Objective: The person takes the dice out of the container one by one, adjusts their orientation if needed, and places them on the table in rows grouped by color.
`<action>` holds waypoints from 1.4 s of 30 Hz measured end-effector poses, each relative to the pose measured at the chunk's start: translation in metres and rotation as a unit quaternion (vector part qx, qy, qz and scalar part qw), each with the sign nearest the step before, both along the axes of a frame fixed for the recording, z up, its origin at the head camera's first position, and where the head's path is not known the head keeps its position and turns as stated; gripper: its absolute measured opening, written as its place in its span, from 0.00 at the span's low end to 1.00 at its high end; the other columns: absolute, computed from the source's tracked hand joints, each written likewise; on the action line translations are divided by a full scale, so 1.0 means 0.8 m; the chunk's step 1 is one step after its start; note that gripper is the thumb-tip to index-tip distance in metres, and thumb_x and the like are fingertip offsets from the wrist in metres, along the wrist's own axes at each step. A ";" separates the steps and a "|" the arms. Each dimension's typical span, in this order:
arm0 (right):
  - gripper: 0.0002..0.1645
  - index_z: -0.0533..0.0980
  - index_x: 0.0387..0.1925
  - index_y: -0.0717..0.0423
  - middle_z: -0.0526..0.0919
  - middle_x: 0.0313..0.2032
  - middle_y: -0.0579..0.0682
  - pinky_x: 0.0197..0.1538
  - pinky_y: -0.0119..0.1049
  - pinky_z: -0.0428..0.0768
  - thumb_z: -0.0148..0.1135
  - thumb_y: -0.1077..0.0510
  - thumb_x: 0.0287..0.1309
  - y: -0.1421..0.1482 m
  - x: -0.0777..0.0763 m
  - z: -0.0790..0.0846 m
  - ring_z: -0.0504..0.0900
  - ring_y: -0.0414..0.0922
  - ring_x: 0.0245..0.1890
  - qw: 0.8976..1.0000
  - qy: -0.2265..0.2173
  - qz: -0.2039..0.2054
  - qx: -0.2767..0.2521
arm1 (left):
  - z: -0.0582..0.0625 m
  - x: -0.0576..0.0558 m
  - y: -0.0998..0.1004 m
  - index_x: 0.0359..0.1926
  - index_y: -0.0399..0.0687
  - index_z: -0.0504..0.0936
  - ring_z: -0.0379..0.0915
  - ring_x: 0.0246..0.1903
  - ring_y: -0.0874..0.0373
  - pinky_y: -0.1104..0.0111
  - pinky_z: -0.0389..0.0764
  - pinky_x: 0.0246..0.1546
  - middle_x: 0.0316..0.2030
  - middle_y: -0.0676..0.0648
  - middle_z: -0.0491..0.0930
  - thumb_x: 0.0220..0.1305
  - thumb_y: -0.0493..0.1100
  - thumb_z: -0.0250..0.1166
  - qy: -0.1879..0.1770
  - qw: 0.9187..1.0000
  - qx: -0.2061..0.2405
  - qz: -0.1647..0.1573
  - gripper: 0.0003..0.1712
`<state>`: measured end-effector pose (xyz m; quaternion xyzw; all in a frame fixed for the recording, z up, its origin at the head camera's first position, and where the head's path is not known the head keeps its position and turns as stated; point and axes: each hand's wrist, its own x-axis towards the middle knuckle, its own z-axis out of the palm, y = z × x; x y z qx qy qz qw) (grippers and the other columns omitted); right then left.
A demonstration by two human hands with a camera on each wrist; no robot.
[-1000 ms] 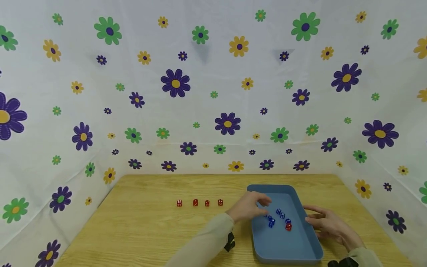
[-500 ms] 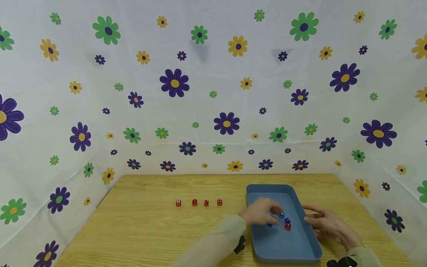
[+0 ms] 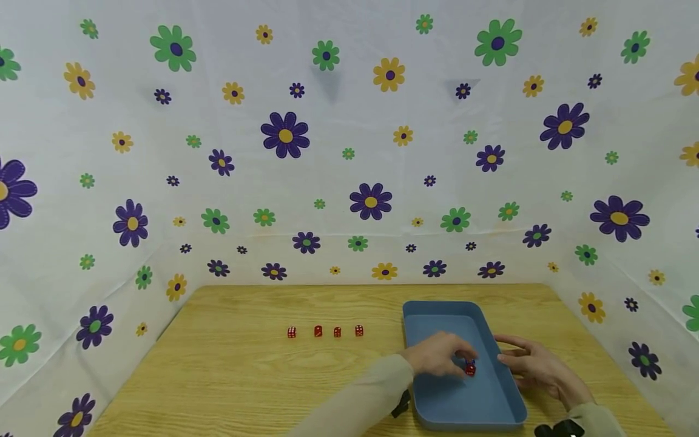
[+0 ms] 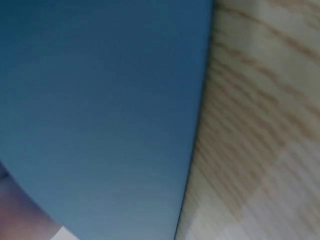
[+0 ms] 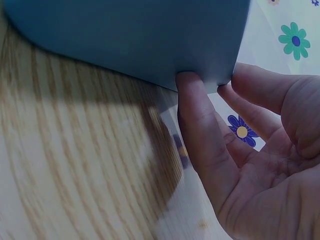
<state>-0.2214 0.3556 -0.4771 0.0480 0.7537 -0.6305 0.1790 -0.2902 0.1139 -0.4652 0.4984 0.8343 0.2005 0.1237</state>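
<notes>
A shallow blue tray (image 3: 464,400) lies on the right part of the table. Inside it, a red die (image 3: 470,369) sits beside a blue die (image 3: 470,362), which is partly covered. My left hand (image 3: 438,354) reaches over the left rim, index finger and thumb spread around these dice with a gap between. The hand hides whatever other dice lie beneath it. At the tray's right edge, my right hand (image 3: 546,371) holds the side; the right wrist view shows fingertips (image 5: 190,82) against the outer wall. The left wrist view mostly shows the tray's outside wall (image 4: 100,110).
Several red dice stand in a spaced row left of the tray, among them one at the left end (image 3: 292,332) and one at the right end (image 3: 358,331). A flower-printed cloth (image 3: 327,170) encloses the wooden table (image 3: 246,376) behind and at both sides.
My left hand has moved rightward within the tray, over the blue dice and up to the red die. The right hand and tray stay put.
</notes>
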 end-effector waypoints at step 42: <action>0.43 0.54 0.74 0.61 0.65 0.64 0.75 0.45 0.47 0.83 0.62 0.54 0.65 -0.010 -0.002 -0.002 0.82 0.48 0.47 0.998 -0.012 -0.045 0.036 | -0.010 0.003 -0.013 0.51 0.50 0.85 0.77 0.38 0.77 0.81 0.76 0.38 0.35 0.59 0.87 0.54 0.39 0.75 -0.153 0.988 0.002 -0.033 0.21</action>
